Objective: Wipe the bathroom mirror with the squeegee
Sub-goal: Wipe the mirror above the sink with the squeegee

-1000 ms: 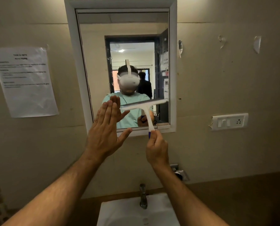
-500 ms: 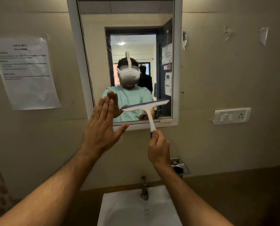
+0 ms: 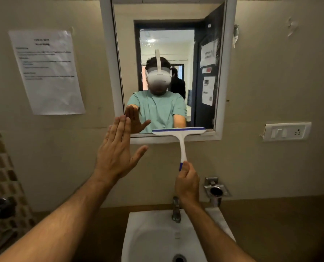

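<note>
The white-framed bathroom mirror [image 3: 221,72] hangs on the beige wall in front of me. A white squeegee [image 3: 179,132] with a blue rubber edge lies level across the mirror's bottom edge, right half. My right hand [image 3: 187,183] grips the blue end of its handle, below the frame. My left hand [image 3: 116,152] is flat with fingers together and thumb out, raised at the mirror's lower left corner; whether it touches the glass I cannot tell. The mirror reflects me and both hands.
A white sink [image 3: 157,237] with a metal tap [image 3: 176,209] sits directly below. A metal holder [image 3: 216,189] is fixed to the wall right of my wrist. A switch plate [image 3: 286,131] is at the right, a paper notice [image 3: 47,71] at the left.
The squeegee has slid down from the lower glass to the mirror's bottom edge and levelled out. My right hand dropped with it. My left hand stayed raised and flat.
</note>
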`<state>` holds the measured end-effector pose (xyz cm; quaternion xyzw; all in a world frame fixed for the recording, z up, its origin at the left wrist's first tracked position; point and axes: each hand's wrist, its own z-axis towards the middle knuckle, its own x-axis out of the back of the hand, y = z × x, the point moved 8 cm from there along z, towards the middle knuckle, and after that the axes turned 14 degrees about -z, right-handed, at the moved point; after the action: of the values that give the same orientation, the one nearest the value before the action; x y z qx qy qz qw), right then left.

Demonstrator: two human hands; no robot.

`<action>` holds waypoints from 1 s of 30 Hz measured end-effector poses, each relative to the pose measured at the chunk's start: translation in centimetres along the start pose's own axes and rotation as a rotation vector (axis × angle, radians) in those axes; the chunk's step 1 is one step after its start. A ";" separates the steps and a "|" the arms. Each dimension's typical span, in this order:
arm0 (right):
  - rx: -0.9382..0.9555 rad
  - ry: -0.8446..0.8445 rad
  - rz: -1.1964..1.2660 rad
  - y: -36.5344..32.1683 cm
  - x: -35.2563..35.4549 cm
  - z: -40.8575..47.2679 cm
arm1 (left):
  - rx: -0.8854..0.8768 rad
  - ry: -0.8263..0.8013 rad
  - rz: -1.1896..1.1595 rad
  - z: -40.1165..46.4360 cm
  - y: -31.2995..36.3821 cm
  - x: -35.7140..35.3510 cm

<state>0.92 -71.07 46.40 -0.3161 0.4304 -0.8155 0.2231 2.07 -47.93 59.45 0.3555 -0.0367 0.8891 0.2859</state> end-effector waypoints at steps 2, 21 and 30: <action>0.030 0.014 -0.020 -0.8 0.3 0.1 | 0.008 -0.017 0.009 -0.6 -0.3 -0.4; 0.077 0.006 -0.029 -2.7 3.4 2.8 | -0.029 -0.014 -0.015 0.0 2.5 -1.1; 0.093 -0.039 -0.065 -1.4 4.2 3.0 | -0.034 0.025 -0.061 1.3 5.4 -1.9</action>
<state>-0.05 -74.67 50.22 -0.3350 0.3770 -0.8351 0.2196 1.14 -53.70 59.90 0.3406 -0.0375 0.8836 0.3192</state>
